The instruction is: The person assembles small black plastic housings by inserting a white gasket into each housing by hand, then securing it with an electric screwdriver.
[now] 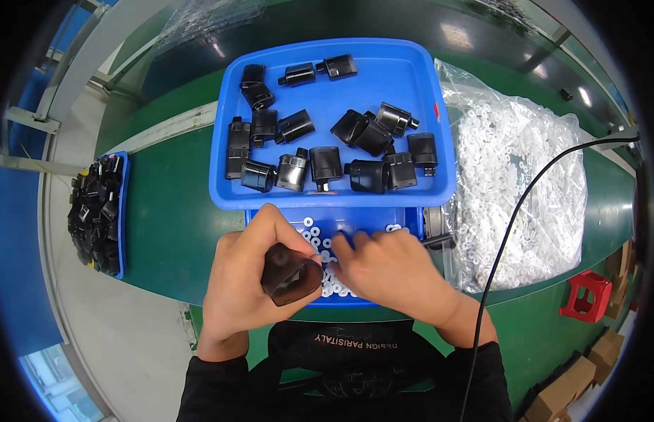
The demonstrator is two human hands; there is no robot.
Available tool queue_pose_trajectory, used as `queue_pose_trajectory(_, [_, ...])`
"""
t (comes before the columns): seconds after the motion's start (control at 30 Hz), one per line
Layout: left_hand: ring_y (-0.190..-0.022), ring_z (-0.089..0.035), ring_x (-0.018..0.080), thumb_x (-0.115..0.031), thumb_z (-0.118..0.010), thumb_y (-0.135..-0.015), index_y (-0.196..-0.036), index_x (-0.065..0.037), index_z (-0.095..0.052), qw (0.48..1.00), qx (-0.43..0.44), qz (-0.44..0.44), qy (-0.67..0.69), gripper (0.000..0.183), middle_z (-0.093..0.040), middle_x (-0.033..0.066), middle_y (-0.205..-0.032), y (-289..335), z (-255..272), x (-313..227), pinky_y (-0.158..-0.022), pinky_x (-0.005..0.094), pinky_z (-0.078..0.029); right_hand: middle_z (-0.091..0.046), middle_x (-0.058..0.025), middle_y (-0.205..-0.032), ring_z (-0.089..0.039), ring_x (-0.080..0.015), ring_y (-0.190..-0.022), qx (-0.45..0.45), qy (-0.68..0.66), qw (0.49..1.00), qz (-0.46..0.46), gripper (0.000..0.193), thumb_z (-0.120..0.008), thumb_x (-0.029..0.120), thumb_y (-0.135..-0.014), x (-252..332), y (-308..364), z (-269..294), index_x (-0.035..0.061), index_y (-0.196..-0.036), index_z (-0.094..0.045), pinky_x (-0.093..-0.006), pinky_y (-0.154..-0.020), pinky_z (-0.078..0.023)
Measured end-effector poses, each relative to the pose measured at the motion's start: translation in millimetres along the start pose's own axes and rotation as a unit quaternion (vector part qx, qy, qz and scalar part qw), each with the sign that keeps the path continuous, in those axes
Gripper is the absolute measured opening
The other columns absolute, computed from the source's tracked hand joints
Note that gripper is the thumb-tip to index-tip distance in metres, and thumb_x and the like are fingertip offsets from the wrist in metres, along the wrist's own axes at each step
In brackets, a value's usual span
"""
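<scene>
My left hand (242, 281) is closed round a dark, see-through plastic shell (288, 276), its hollow open end tilted up toward me. Small white ring washers (307, 235) lie loose in the lower blue tray (369, 218), between my hands. Over these washers bends my right hand (386, 271), palm down, fingers curled and thumb low. Its fingertips are blurred among the rings, so whether they pinch one does not show. Just beyond, the upper blue tray (334, 50) carries several black plastic shells (325, 163) with short necks, lying in different directions.
A clear plastic bag (520, 190) full of white washers lies on the green table (165, 190) at right. A black cable (499, 246) hangs across the right side. At far left, a blue bin (123, 218) holds black parts. A red stool (585, 297) stands on the floor.
</scene>
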State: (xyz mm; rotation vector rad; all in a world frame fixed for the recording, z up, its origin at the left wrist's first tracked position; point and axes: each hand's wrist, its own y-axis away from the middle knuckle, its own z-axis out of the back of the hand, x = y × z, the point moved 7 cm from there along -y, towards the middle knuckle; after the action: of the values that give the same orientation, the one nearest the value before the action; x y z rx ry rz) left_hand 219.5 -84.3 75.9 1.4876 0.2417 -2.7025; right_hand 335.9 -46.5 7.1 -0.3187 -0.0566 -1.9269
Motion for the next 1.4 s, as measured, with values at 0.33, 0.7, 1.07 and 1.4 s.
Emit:
queue_pose_trajectory(0.33, [-0.062,-0.05,0.0059,-0.01,-0.073,-0.072,-0.092,-0.004,-0.05,0.983,0.008,0.04,0.177,0.031,-0.055,0.002,-0.073,-17.7,3.3,5.7,-0.056,0.0203,-0.038,-0.054,-0.0047,-0.07,-0.06,-0.0169,-0.046,-0.092,0.001,0.995,0.043,0.007,-0.059,0.015,-0.073,6.8,-7.9,-24.7,0.008,-0.075,-0.059,-0.0298,-0.039,-0.045])
queue_pose_trajectory(0.7, [-0.076,-0.052,0.0104,-0.006,-0.038,-0.088,-0.101,-0.003,-0.052,0.972,-0.055,0.064,0.219,0.02,-0.059,0.0065,-0.09,-99.1,29.0,41.3,-0.063,0.0235,-0.043,-0.062,-0.0093,-0.066,-0.064,-0.023,-0.05,-0.061,-0.062,0.996,0.032,0.011,-0.056,0.014,-0.077,4.1,-6.3,-25.3,0.0042,-0.08,-0.061,-0.0344,-0.04,-0.049])
queue_pose_trajectory(1.07, [-0.082,-0.062,0.0148,0.01,-0.038,-0.083,-0.088,0.002,-0.06,0.979,-0.057,0.057,0.186,0.024,-0.063,0.0092,-0.093,-115.3,6.5,46.5,-0.075,0.0261,-0.049,-0.064,-0.0107,-0.07,-0.065,-0.0242,-0.051,-0.036,-0.07,0.996,0.028,0.014,-0.056,0.013,-0.078,-10.7,-12.1,-27.7,0.0029,-0.085,-0.061,-0.0348,-0.042,-0.05])
queue_pose_trajectory(1.4, [-0.082,-0.062,0.0155,0.02,-0.045,-0.076,-0.079,0.004,-0.063,0.98,-0.096,0.011,0.175,0.025,-0.065,0.0124,-0.093,-74.8,27.1,36.2,-0.074,0.0256,-0.05,-0.061,-0.0092,-0.069,-0.063,-0.0244,-0.049,-0.037,-0.052,0.997,0.049,0.01,-0.056,0.012,-0.078,0.3,-13.1,-23.2,0.0036,-0.084,-0.059,-0.0352,-0.04,-0.049])
